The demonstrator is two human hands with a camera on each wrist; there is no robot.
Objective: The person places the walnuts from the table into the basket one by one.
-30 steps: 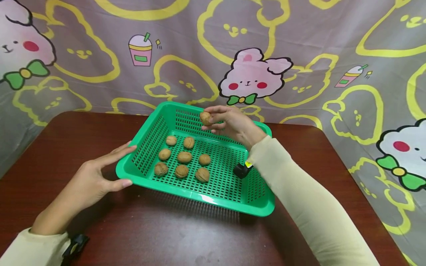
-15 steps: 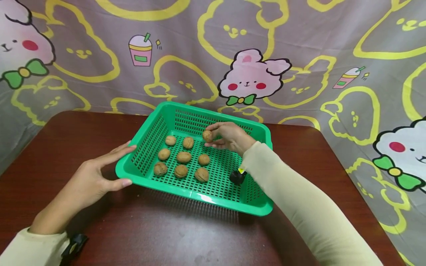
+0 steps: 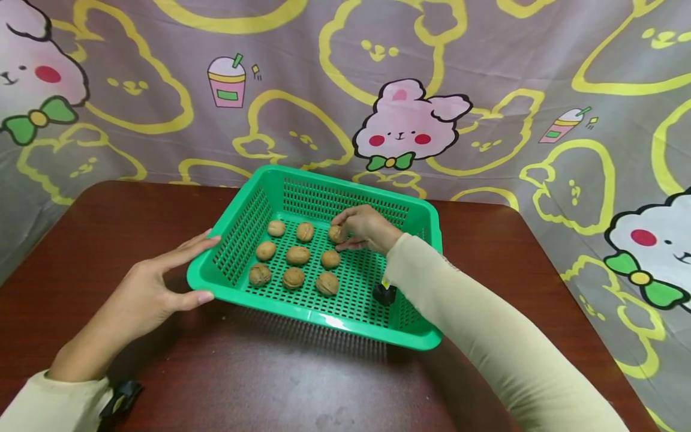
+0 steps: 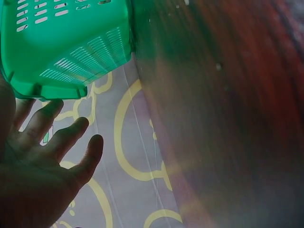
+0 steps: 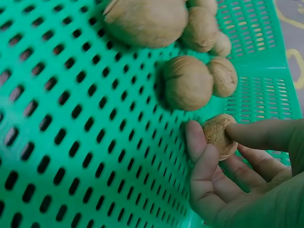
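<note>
A green perforated basket [image 3: 245, 231] sits on a dark red table [image 3: 302, 378]. Several walnuts [image 3: 299, 255] lie in rows on its floor. My right hand [image 3: 363, 227] reaches down into the basket and pinches one walnut [image 3: 336, 233] at the right end of the far row, low against the floor; in the right wrist view this held walnut [image 5: 218, 134] sits between thumb and fingertips. My left hand [image 3: 156, 282] rests with straight fingers against the basket's left rim, seen from below as spread fingers [image 4: 61, 137] in the left wrist view.
A cartoon-print cloth [image 3: 410, 120] hangs behind the table. The basket's underside [image 4: 66, 42] shows in the left wrist view. Bare tabletop lies in front of the basket and to its left and right. The table's right edge falls away near the cloth.
My right hand has come down from above the far rim into the basket, carrying the walnut to the floor beside the far row. The left hand has stayed put.
</note>
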